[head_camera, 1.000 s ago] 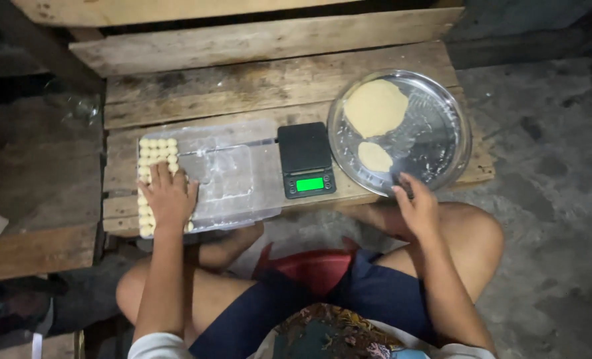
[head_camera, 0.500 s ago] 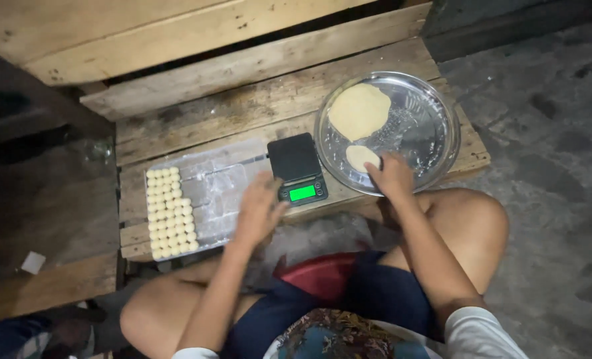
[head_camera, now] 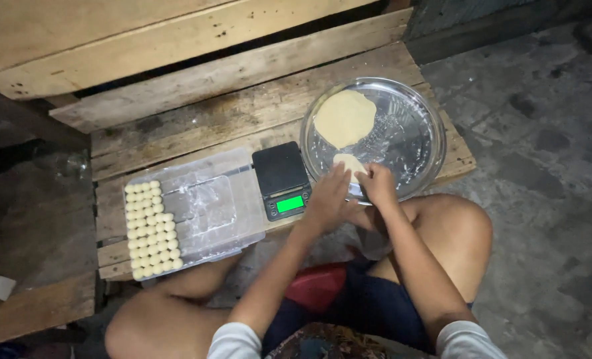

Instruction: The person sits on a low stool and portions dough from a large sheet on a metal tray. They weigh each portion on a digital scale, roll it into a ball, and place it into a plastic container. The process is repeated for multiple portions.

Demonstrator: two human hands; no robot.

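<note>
Left hand (head_camera: 327, 199) moved off the tray (head_camera: 239, 166) of dough balls (head_camera: 151, 229), past the scale (head_camera: 281, 179), now joined with right hand (head_camera: 376, 186) on the small dough lump (head_camera: 348, 163) at the pan (head_camera: 429, 126) rim, beside the large lump (head_camera: 344, 118); pinching apparently begun.

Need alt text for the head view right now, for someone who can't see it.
Both hands, left hand and right hand, meet on a small piece of dough at the near edge of a round metal tray holding a larger dough disc. A black digital scale and a clear lid with rows of dough balls lie left, on a wooden bench.
</note>
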